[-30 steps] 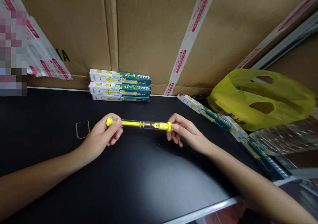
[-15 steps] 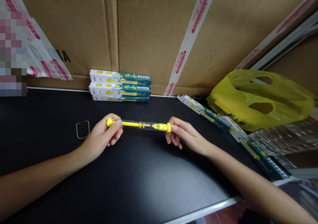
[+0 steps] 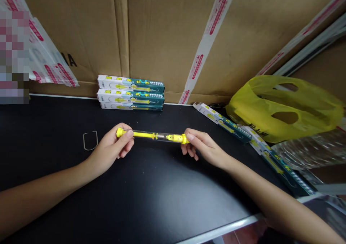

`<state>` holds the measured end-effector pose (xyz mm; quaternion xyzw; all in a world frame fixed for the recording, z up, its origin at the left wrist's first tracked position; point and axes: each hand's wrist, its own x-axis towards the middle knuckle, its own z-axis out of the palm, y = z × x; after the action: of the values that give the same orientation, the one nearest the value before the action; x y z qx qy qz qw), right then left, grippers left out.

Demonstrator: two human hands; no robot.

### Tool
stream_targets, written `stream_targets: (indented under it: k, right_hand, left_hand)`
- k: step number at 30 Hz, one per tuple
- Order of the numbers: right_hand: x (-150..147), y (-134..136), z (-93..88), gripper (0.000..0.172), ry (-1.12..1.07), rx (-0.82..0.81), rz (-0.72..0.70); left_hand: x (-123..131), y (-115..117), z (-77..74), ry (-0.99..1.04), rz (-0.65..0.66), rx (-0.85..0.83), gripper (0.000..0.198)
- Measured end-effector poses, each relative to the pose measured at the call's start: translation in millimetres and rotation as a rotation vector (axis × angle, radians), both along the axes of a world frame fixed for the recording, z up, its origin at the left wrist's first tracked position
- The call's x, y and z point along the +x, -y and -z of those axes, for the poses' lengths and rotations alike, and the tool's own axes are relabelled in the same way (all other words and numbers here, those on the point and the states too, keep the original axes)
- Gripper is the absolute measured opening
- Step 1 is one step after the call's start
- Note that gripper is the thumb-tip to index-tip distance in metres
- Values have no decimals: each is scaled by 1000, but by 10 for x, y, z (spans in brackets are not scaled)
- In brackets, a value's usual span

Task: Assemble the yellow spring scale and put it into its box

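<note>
Head view, as I read it from the remote station. A slim yellow-and-clear plastic tube tool (image 3: 152, 136) is held level, just above the black matte tabletop (image 3: 151, 193), one end in each hand. My left hand (image 3: 113, 148) closes thumb and forefinger on the yellow left end, the thumb lying along the top; the remaining fingers (image 3: 124, 152) are curled loosely beneath, away from the tool. My right hand (image 3: 202, 146) pinches the yellow cap at the right end between thumb and forefinger tips, the other fingers bent downward and apart from the tube. A bent grey wire clip (image 3: 90, 140) lies on the table left of the left hand. Behind the tool, three stacked white-and-teal printed cartons (image 3: 131, 92) stand against the brown corrugated cardboard wall (image 3: 162, 31). More such cartons (image 3: 224, 123) lie to the right, beside a crumpled yellow plastic bag (image 3: 283, 107).
</note>
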<state>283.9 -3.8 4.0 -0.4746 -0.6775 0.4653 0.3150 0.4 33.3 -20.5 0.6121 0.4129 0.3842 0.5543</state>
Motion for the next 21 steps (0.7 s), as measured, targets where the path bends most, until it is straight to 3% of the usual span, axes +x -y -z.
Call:
stream_targets:
  k: [6, 11, 15, 21]
  right_hand:
    - [1, -6, 14, 33, -26, 5, -1]
    - [2, -6, 23, 41, 42, 7, -1]
    - [5, -3, 6, 29, -59, 17, -4]
    - [-13, 15, -8, 29, -45, 1, -42]
  left_hand:
    - [-1, 9, -15, -1, 4, 6, 27]
    - [-6, 3, -6, -4, 6, 9, 26]
    - [-1, -3, -2, 4, -3, 6, 26]
    - [-10, 2, -12, -8, 6, 22, 25]
